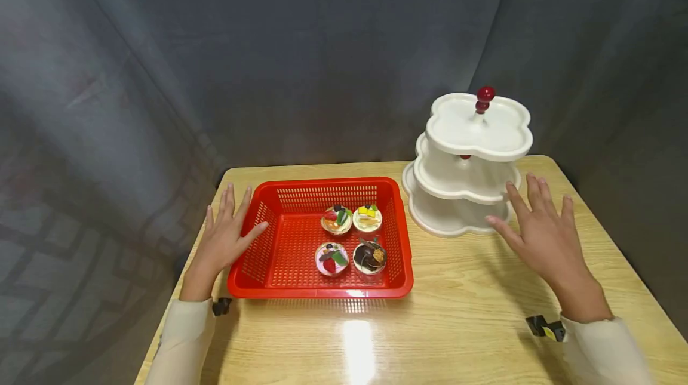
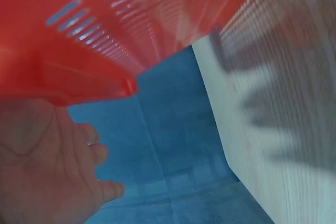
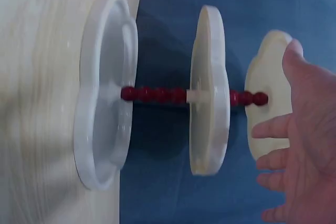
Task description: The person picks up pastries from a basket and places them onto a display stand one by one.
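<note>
My left hand [image 1: 219, 240], fingers spread, hovers at the left rim of a red plastic basket [image 1: 317, 293]. Inside the basket's right half sit several small decorated cupcakes: one with mixed fruit [image 1: 337, 219], one with yellow cubes [image 1: 368, 218], one with pink cream and a strawberry [image 1: 331, 258], and one with chocolate [image 1: 369, 256]. On the right, my right hand [image 1: 548, 242] is spread and holds nothing, in front of a white three-tier stand [image 1: 478, 128]. In the right wrist view, red beaded posts [image 3: 157, 95] join the stand's scalloped tiers, whose surfaces are bare.
A light wooden table [image 1: 457, 325] carries the basket and stand. Grey curtains [image 1: 333, 62] hang right behind and along both sides of it. The stand's top has a red knob [image 1: 485, 95]. Dark wrist mounts [image 1: 545, 328] stick out beside both sleeves.
</note>
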`<state>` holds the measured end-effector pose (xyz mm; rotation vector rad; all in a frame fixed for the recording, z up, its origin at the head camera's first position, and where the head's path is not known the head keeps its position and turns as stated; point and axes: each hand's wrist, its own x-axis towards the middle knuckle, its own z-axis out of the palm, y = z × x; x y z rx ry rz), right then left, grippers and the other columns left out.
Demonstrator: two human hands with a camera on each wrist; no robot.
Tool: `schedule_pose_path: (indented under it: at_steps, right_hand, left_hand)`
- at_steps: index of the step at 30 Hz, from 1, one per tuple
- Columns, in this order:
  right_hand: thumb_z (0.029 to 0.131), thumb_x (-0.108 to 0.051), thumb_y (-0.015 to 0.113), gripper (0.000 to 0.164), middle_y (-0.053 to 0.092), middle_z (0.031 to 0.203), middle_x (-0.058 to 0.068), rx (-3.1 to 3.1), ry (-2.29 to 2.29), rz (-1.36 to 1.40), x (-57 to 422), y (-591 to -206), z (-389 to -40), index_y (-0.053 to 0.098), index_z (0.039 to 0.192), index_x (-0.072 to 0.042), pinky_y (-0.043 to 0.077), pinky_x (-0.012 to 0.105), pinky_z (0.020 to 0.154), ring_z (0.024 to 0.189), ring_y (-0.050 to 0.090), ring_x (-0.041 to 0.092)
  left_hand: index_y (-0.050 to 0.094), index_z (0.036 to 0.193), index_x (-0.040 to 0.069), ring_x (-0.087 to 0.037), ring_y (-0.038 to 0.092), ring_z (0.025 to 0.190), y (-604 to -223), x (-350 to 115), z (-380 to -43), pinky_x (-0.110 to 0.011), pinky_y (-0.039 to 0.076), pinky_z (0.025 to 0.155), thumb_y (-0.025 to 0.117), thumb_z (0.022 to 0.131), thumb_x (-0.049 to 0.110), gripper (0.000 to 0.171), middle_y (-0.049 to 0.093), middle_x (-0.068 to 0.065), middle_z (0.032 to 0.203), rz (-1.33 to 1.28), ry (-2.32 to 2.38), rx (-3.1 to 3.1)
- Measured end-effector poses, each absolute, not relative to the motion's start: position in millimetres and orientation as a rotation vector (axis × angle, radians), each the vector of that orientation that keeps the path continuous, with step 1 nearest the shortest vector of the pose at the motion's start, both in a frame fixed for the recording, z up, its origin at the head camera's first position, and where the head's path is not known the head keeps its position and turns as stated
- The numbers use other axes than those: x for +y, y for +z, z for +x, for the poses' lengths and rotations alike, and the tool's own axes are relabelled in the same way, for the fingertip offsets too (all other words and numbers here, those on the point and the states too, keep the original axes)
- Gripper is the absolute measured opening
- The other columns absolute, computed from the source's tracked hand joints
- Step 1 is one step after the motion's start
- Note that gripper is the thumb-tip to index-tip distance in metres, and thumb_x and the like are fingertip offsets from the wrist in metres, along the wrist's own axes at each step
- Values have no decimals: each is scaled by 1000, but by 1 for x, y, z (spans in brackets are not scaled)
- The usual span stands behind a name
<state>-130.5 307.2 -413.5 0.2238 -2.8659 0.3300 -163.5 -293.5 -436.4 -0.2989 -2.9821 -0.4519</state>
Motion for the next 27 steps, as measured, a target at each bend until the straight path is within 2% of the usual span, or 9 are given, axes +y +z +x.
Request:
schedule_pose_path:
  at_steps: [7,11,15,20,22,27]
  right_hand:
    - [98,-47,63,76,21,163,29,-2748,390,317,280,-408,-124,43,149,6,-3,64,120,152,16,46]
    - [97,-44,66,74,30,160,28,-2708,413,421,257,-400,-124,46,147,5,4,58,123,150,25,43]
    - [96,-42,68,70,38,157,26,-2679,455,550,233,-397,-125,49,148,1,15,56,122,147,31,40]
    - [96,-40,69,69,40,157,23,-2695,513,693,205,-400,-134,48,150,-2,26,57,118,144,38,42]
    - [98,-42,66,71,37,159,21,-2724,511,752,195,-405,-140,44,152,-2,27,56,118,145,36,42]
    - [100,-49,59,77,30,163,19,-2803,507,879,175,-427,-150,36,156,0,27,54,119,149,30,40]
  left_hand:
    - [-1,164,29,-31,-11,156,-435,-295,-160,-69,4,117,51,101,57,86,-17,-6,168,-384,-640,-2975]
    - [-1,164,27,-28,-11,156,-433,-294,-157,-71,14,115,56,103,45,85,-18,0,169,-454,-785,-2969]
    - [-3,164,21,-28,-10,156,-431,-292,-157,-70,19,115,55,105,38,85,-18,4,168,-503,-863,-2986]
    - [-2,163,12,-29,-7,156,-431,-289,-158,-67,19,116,53,105,42,85,-16,5,169,-527,-895,-2997]
    - [1,163,10,-28,-7,156,-433,-289,-158,-65,17,118,51,106,43,83,-13,3,170,-538,-915,-2998]
    - [9,162,3,-24,-9,156,-438,-289,-155,-61,14,120,48,108,32,73,-7,-6,171,-567,-962,-3003]
